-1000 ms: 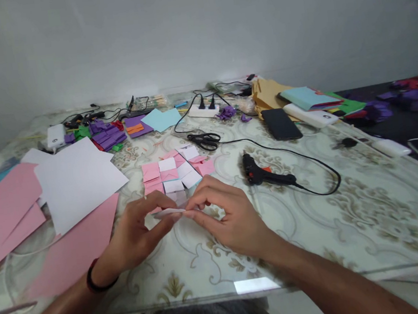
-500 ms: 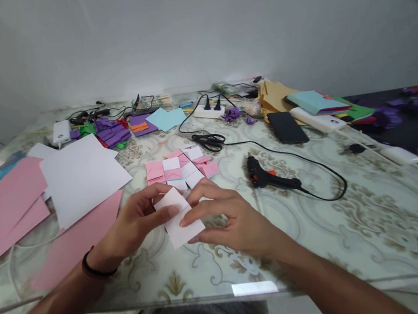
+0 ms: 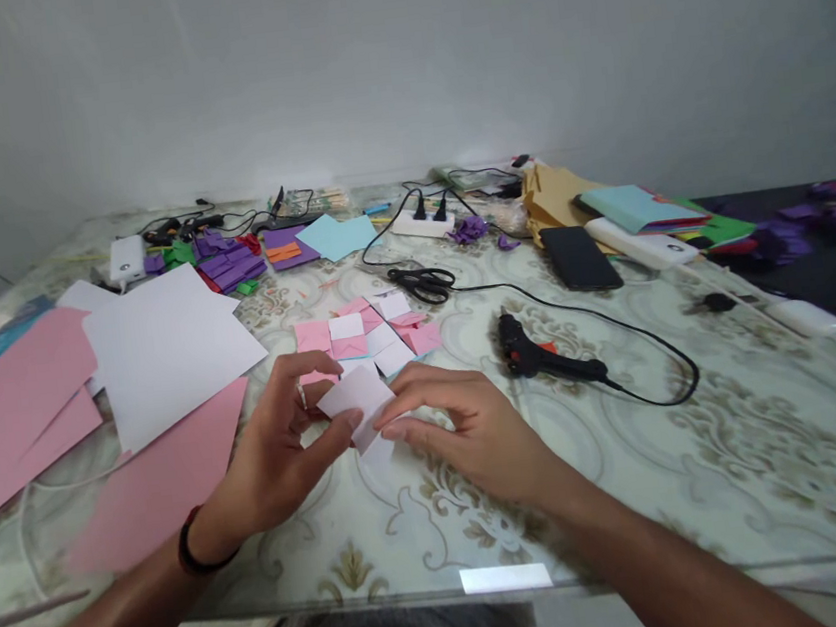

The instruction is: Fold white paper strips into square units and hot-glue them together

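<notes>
1. I am holding a small white paper [image 3: 356, 393] above the near part of the bench [image 3: 634, 490], just in front of the folded pink and white pieces [image 3: 350, 339].
2. My left hand [image 3: 256, 478] is keeping its thumb against the paper's face; its other fingers are curling around the far side, partly hidden.
3. My right hand [image 3: 488, 431] is pinching the paper's right edge between thumb and fingers.
4. I seem to be handling or shaping a fold, though I cannot tell how complete the crease is.
5. From here, moving the paper is calling for a light grip on both sides and lined-up edges; pressing unevenly could be skewing a crease.
6. Farther out, a large white sheet [image 3: 170, 357] is lying to the left, and a glue gun [image 3: 556, 363] is resting to the right.
</notes>
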Action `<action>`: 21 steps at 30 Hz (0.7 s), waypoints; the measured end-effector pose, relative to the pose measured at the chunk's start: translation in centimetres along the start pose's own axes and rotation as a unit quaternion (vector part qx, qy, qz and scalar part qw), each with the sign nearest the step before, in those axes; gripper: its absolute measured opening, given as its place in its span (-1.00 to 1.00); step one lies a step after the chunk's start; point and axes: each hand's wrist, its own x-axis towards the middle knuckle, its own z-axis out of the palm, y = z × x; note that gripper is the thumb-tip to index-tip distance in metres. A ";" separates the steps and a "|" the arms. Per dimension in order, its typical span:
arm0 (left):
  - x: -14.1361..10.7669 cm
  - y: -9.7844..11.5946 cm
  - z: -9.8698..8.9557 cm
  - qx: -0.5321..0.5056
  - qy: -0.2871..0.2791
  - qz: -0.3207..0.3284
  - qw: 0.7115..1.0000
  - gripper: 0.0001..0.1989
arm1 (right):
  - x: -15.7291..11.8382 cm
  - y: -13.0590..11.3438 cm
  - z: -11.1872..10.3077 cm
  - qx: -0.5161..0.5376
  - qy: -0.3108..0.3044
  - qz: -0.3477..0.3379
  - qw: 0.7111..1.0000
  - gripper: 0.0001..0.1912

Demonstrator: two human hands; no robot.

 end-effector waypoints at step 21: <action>0.7 1.0 0.0 0.169 -0.026 0.005 0.985 -0.90 | -0.4 0.6 0.9 0.080 0.106 0.084 0.988 -0.91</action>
